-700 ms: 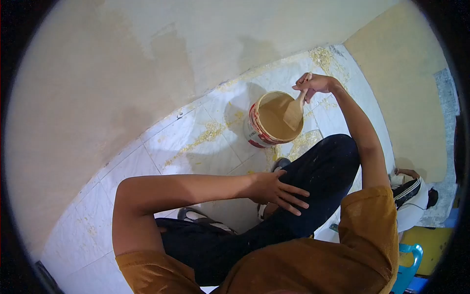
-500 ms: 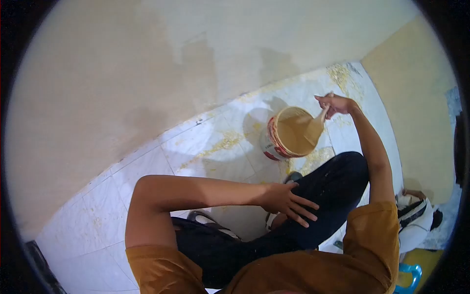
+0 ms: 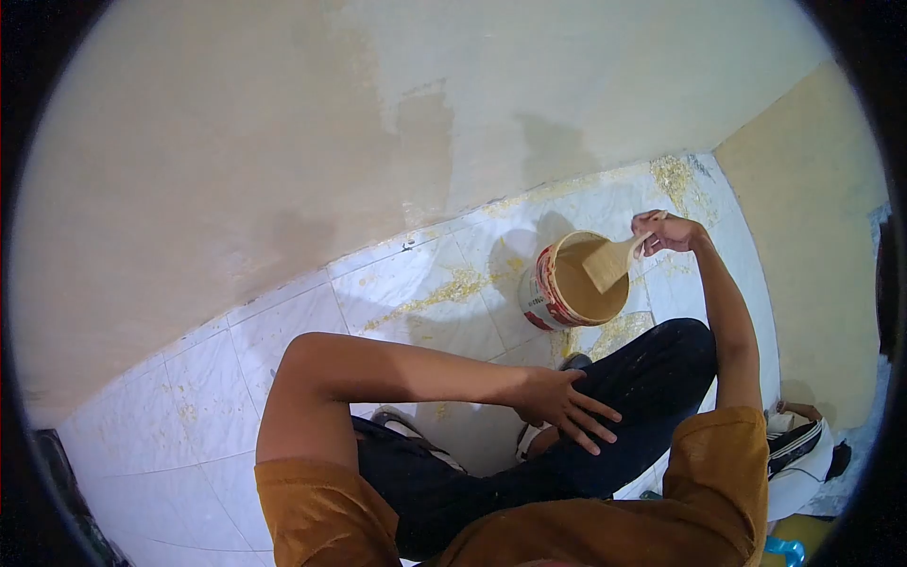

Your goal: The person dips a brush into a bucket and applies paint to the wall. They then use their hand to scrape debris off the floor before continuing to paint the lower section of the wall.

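Observation:
A wide paintbrush [image 3: 609,265] coated in beige paint hangs over the bucket, and my right hand [image 3: 664,233] grips its handle. The bucket [image 3: 542,288], white with red markings, stands on the tiled floor and holds beige paint [image 3: 580,276]. The brush's bristle end overlaps the bucket's opening. My left hand [image 3: 567,404] rests with fingers spread on the dark trousers [image 3: 635,392] at my bent knee.
The wall [image 3: 283,123] ahead carries beige paint with a darker patch [image 3: 423,142]. Yellowish flakes [image 3: 452,285] lie scattered over the tiles [image 3: 283,326]. At the right, a bag [image 3: 798,463] sits beside a blue plastic handle [image 3: 784,548].
The brush has turned, its bristle end swinging left and up across the bucket opening. My left hand stays on the knee. The whole view has shifted slightly.

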The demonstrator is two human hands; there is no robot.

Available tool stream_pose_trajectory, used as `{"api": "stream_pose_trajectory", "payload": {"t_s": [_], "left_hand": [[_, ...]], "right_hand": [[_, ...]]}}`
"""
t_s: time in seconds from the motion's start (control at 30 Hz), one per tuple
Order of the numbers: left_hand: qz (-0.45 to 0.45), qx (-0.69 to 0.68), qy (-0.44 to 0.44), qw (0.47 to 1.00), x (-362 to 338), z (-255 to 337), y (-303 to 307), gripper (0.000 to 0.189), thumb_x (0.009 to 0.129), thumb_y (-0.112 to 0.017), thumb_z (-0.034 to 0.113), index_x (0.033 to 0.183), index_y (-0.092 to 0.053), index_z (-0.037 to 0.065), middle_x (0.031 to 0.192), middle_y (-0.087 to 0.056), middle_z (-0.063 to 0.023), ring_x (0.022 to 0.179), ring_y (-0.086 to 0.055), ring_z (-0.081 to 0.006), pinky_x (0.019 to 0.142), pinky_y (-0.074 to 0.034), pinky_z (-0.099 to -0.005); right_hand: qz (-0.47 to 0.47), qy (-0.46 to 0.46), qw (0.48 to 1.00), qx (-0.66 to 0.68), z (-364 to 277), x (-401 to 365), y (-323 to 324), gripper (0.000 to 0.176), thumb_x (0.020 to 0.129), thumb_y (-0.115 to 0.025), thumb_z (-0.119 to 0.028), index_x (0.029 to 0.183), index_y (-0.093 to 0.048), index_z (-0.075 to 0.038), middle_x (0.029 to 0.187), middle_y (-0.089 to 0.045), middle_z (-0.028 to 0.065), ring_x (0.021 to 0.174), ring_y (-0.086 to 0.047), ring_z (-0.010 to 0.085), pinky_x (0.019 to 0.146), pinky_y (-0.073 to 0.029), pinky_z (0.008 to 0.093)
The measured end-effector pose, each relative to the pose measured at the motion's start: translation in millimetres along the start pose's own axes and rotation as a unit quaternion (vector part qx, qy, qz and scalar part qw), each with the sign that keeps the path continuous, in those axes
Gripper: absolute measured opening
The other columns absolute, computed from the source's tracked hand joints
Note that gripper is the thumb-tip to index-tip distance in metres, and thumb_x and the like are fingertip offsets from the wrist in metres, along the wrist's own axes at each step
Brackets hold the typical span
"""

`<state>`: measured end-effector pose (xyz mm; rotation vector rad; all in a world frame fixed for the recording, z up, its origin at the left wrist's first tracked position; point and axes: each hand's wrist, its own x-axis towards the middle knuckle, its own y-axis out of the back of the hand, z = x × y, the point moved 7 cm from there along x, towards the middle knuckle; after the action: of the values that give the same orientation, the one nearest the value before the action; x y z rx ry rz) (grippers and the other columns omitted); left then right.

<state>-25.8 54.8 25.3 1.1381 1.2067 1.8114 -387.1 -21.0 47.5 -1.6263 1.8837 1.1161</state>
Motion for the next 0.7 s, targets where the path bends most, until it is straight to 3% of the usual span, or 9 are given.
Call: {"api": "stream_pose_trajectory", "payload": {"t_s": [0.1,0.27,0.33,0.37,0.43,0.53,0.57,0.67,0.7], "left_hand": [[0.003,-0.021,-0.008,1.0,-2.1,-0.5,1.5,0.108,0.074,-0.081,0.033,0.158,-0.014,0.039,0.168,-0.002,0.0116,0.155,-0.001,-0.0215,0.104,-0.041,-0.0685],[0.023,-0.024,-0.028,0.999,-2.5,0.9,0.8,0.118,0.066,-0.085,0.046,0.158,-0.013,0.037,0.168,-0.005,0.0102,0.155,-0.003,-0.022,0.103,-0.041,-0.069],[0.02,-0.029,-0.029,0.999,-4.0,2.5,0.4,0.118,0.066,-0.085,0.049,0.158,-0.013,0.037,0.168,-0.007,0.0093,0.155,-0.004,-0.0218,0.103,-0.041,-0.0686],[0.015,-0.027,-0.033,0.999,-5.0,4.4,-0.1,0.118,0.066,-0.085,0.049,0.158,-0.013,0.037,0.168,-0.007,0.0093,0.155,-0.004,-0.0218,0.103,-0.041,-0.0686],[0.011,-0.022,-0.022,0.999,-8.0,5.7,-1.4,0.114,0.069,-0.083,0.049,0.158,-0.014,0.037,0.167,-0.008,0.0095,0.155,-0.006,-0.0216,0.104,-0.039,-0.0687],[0.014,-0.018,-0.015,1.0,-15.0,8.0,-1.7,0.108,0.074,-0.079,0.05,0.159,-0.013,0.037,0.167,-0.009,0.0098,0.154,-0.007,-0.0215,0.105,-0.037,-0.0685],[0.012,-0.019,-0.011,1.0,-16.5,9.0,-2.2,0.108,0.074,-0.079,0.05,0.159,-0.013,0.037,0.167,-0.009,0.0098,0.154,-0.007,-0.0215,0.105,-0.037,-0.0685],[-0.021,0.003,0.012,1.0,-23.2,12.0,-6.1,0.103,0.078,-0.076,0.052,0.159,-0.013,0.038,0.167,-0.009,0.01,0.154,-0.008,-0.0215,0.107,-0.036,-0.0678],[-0.01,0.011,0.019,1.0,-26.1,13.2,-5.1,0.103,0.078,-0.075,0.053,0.159,-0.013,0.038,0.167,-0.009,0.01,0.154,-0.007,-0.0214,0.107,-0.036,-0.0674]], "right_hand": [[-0.029,0.141,0.987,0.074,-37.0,-15.2,-0.3,0.049,0.102,-0.054,-0.042,0.132,-0.058,-0.003,0.094,-0.067,0.004,0.076,-0.064,0.0098,0.069,-0.055,0.0278],[-0.027,0.328,0.904,0.274,-85.2,-13.5,3.5,0.043,0.104,-0.052,-0.039,0.128,-0.058,-0.004,0.074,-0.056,-0.0002,0.068,-0.053,0.0075,0.07,-0.05,0.0282],[0.0,0.409,0.825,0.389,-109.3,-9.2,1.1,0.032,0.104,-0.052,-0.037,0.119,-0.061,-0.01,0.075,-0.053,-0.0005,0.057,-0.044,0.0083,0.064,-0.048,0.0238],[0.003,0.414,0.823,0.389,-121.0,-8.6,-8.3,0.032,0.104,-0.052,-0.037,0.119,-0.061,-0.01,0.075,-0.053,-0.0005,0.057,-0.044,0.0083,0.064,-0.048,0.0238],[-0.132,0.415,0.79,0.431,-152.9,-12.2,-42.6,0.026,0.103,-0.055,-0.036,0.109,-0.061,-0.012,0.074,-0.053,-0.0001,0.055,-0.043,0.0084,0.062,-0.048,0.0238],[-0.061,0.377,0.834,0.399,-173.0,-6.7,-75.4,0.025,0.103,-0.056,-0.037,0.105,-0.062,-0.012,0.072,-0.057,0.0015,0.056,-0.048,0.0076,0.062,-0.049,0.0229],[-0.131,0.371,0.838,0.378,-182.3,-5.4,-92.2,0.033,0.104,-0.053,-0.038,0.107,-0.061,-0.006,0.067,-0.054,-0.0008,0.049,-0.046,0.0064,0.07,-0.06,0.0256],[-0.093,0.336,0.868,0.354,-203.7,-16.4,-131.0,0.04,0.104,-0.053,-0.038,0.117,-0.062,-0.001,0.071,-0.057,0.0017,0.056,-0.052,0.0085,0.077,-0.06,0.026],[-0.139,0.355,0.859,0.34,-214.8,-17.4,-141.6,0.043,0.104,-0.053,-0.035,0.124,-0.06,0.002,0.08,-0.062,0.0055,0.067,-0.059,0.0104,0.085,-0.059,0.0276]]}}
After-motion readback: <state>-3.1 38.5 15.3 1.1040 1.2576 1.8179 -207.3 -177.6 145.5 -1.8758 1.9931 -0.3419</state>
